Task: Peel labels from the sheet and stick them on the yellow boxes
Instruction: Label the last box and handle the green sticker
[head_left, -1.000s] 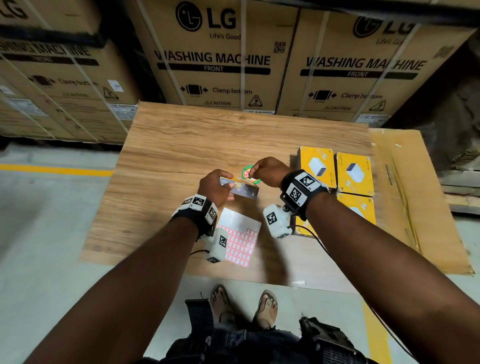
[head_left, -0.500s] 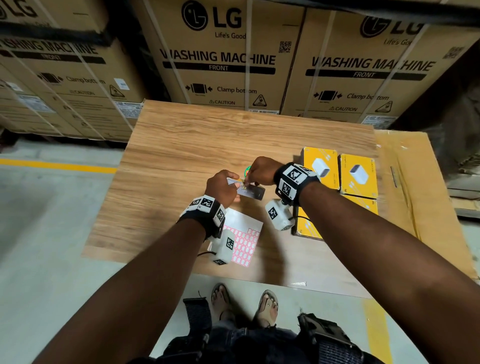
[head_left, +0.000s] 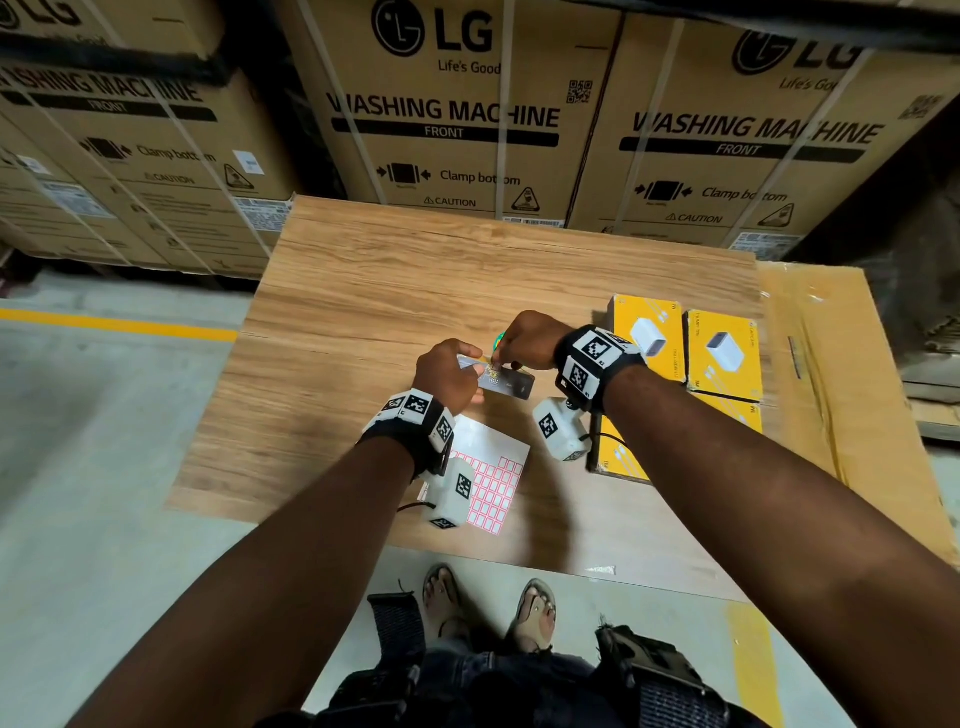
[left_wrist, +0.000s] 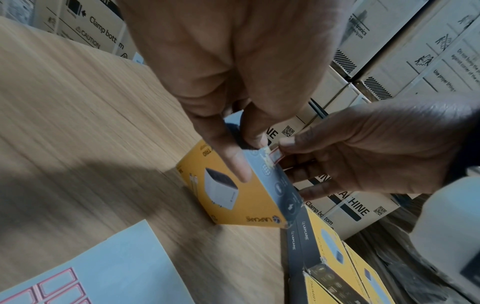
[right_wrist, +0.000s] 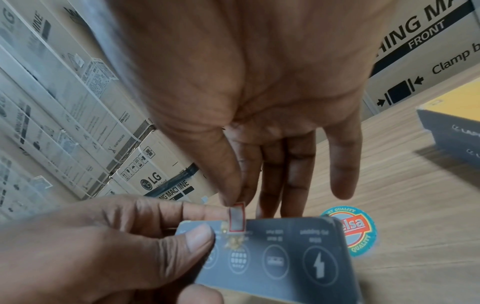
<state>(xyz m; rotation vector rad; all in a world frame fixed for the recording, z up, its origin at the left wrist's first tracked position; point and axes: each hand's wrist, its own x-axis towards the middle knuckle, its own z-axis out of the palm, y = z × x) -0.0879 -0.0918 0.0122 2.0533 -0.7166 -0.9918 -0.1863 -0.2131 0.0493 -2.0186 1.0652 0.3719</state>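
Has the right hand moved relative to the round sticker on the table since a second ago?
Yes. The right hand has shifted left over the round sticker, covering most of it.

The label (right_wrist: 237, 218) has its top end hidden between the right hand's (right_wrist: 259, 102) thumb and forefinger; print on the box (right_wrist: 275, 257) below the fingertips blurs beyond reading.

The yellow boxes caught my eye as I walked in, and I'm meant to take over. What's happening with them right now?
A person is labelling them. The left hand holds one yellow box tilted up on the wooden table, grey side facing up. The right hand pinches a small red-bordered label and is setting it at that side's edge. The label sheet lies flat near the person, and more yellow boxes lie to the right.
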